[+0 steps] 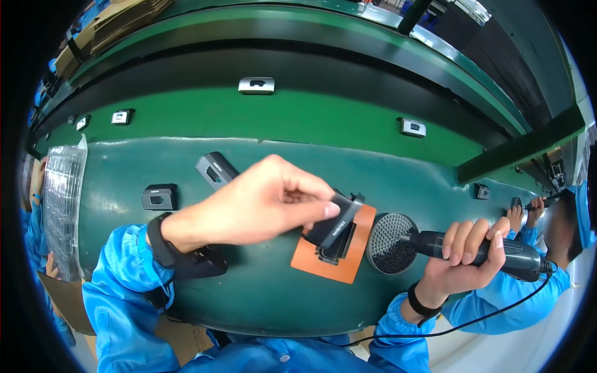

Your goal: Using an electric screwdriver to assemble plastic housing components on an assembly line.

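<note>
My left hand (255,205) pinches a dark plastic housing (336,224) between thumb and fingers. It holds the housing tilted over a black fixture (339,253) on an orange pad (305,258); whether the two touch, I cannot tell. Wrapped in my right hand (466,255) is a dark electric screwdriver (429,244) with a cable. Its tip points left, at a round dish (387,227) with a grey dimpled plate and small black screws (395,256). Left of my left hand lie two dark housings, one tilted (214,171) and one upright (160,197).
Another black part (202,265) lies below my left wrist. Beyond the table edge, a green belt (323,118) carries several silver-and-black units (256,86). Clear plastic packaging (62,211) lies at the left. A green post (522,146) and a co-worker (535,292) are at the right.
</note>
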`<state>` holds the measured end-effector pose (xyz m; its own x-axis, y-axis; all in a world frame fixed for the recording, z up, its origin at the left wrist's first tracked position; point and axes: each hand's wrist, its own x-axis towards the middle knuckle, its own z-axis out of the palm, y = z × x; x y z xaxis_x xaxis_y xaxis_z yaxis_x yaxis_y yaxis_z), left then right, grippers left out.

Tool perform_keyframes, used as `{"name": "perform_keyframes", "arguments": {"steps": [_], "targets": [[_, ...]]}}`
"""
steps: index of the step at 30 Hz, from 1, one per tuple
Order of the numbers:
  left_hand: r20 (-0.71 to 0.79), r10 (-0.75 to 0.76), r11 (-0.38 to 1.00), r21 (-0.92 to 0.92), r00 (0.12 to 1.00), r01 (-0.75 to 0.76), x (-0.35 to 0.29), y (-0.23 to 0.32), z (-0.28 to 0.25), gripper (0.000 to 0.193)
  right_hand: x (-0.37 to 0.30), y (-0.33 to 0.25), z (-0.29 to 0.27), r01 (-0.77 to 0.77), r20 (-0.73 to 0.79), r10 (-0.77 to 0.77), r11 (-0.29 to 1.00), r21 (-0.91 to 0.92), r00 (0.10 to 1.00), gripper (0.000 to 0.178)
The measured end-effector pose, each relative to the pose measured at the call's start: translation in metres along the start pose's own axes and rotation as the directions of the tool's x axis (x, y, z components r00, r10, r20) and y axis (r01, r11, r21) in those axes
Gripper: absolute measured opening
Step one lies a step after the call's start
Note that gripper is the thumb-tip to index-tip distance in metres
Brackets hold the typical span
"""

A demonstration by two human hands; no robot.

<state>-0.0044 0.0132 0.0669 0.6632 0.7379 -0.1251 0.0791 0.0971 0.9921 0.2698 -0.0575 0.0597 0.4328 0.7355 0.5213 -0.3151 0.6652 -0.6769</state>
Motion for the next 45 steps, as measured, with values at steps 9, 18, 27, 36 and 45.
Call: {"name": "perform_keyframes", "arguments": {"steps": [9, 18, 27, 36, 45], "targets": [[0.209, 0.518, -0.024, 0.973, 0.829, -0.231, 0.1, -0.021, -0.068, 0.008, -0.016, 0.0, 0.019, -0.025, 0.13, 0.027, 1.0, -0.014, 0.991, 0.013], [-0.023, 0.285, 0.013, 1.0, 0.958, 0.02, 0.143, -0.028, -0.115, 0.024, -0.018, -0.007, 0.01, -0.042, 0.12, 0.044, 0.999, -0.018, 0.992, 0.015], [0.039, 0.122, 0.171, 0.983, 0.992, -0.06, 0.131, -0.039, -0.219, 0.057, -0.026, 0.0, 0.018, -0.168, 0.119, 0.165, 0.986, 0.016, 0.979, 0.022], [0.18, 0.376, 0.2, 0.942, 0.909, -0.269, 0.075, 0.021, -0.095, 0.024, -0.022, 0.0, 0.01, -0.136, 0.183, 0.143, 0.989, -0.054, 0.973, 0.018], [0.866, 0.251, -0.299, 0.495, 0.433, -0.816, 0.027, -0.029, 0.016, 0.011, -0.011, 0.001, 0.0, -0.084, 0.153, 0.072, 0.994, 0.076, 0.986, 0.015]]}}
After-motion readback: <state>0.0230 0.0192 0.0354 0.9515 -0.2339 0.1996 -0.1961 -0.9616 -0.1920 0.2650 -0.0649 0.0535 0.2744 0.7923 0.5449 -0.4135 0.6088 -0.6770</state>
